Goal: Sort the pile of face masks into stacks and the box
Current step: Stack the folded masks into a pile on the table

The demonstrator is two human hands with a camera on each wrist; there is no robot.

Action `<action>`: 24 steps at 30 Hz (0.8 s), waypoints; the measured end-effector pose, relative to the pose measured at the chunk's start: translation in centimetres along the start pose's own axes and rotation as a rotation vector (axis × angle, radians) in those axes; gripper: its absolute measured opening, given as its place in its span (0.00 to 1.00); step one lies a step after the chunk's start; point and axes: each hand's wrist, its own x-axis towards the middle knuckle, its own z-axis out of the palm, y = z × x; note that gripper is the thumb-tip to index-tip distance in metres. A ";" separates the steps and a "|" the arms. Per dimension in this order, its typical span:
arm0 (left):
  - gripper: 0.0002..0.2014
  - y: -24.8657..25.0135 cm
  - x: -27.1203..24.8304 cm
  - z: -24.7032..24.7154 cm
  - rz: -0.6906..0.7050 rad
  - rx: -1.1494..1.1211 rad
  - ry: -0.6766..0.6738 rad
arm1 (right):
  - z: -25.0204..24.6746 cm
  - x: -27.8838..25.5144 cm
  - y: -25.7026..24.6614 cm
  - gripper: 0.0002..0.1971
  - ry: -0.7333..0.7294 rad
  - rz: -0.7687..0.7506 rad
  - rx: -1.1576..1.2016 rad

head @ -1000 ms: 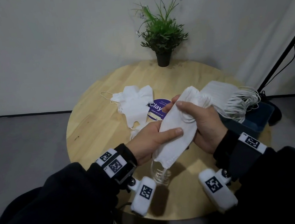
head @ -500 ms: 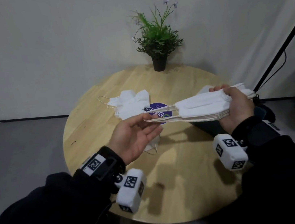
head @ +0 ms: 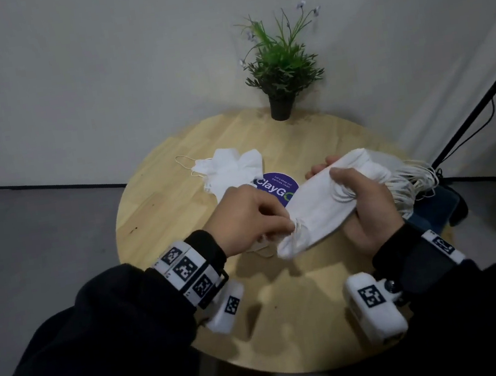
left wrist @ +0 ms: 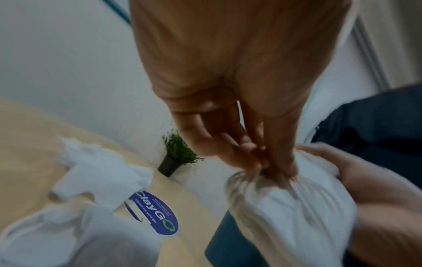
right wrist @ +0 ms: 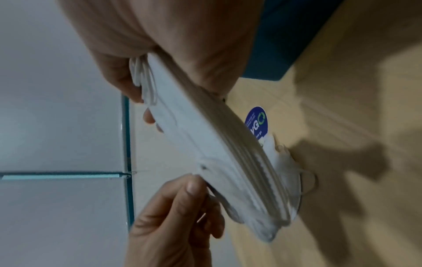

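Observation:
My right hand (head: 360, 200) grips a thick stack of white face masks (head: 322, 206), tilted above the table's right half; the thumb lies on top and the fingers wrap underneath. The left hand (head: 277, 222) pinches the bunched ear loops (left wrist: 269, 168) at the stack's near, lower end. In the right wrist view the stack (right wrist: 217, 153) shows its layered edges between both hands. A loose pile of white masks (head: 231, 171) lies on the table beyond the left hand. The dark blue box (head: 434, 209) sits at the table's right edge, mostly hidden behind the stack.
The round wooden table (head: 180, 216) carries a purple sticker (head: 278, 186) at its middle and a potted plant (head: 280, 65) at the far edge. Another white mask (left wrist: 68, 234) lies under my left hand. A black stand leg (head: 478, 111) leans by the right wall.
The left hand was open, palm up, with the loops stretched across it; it has turned over and now pinches them. The stack has swung from level on the right to tilted toward the middle.

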 end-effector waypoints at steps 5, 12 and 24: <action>0.23 -1.2 0.3 -2.5 -0.065 -0.207 -0.088 | 1.1 -1.5 0.4 0.09 -0.082 0.217 0.071; 0.19 -1.6 -0.6 -4.0 -0.175 -0.482 -0.226 | 1.7 -1.3 0.9 0.09 -0.034 0.262 0.059; 0.19 -0.8 -1.2 0.8 0.007 -0.494 -0.330 | 9.4 -4.8 -4.5 0.04 -0.458 -0.371 -0.780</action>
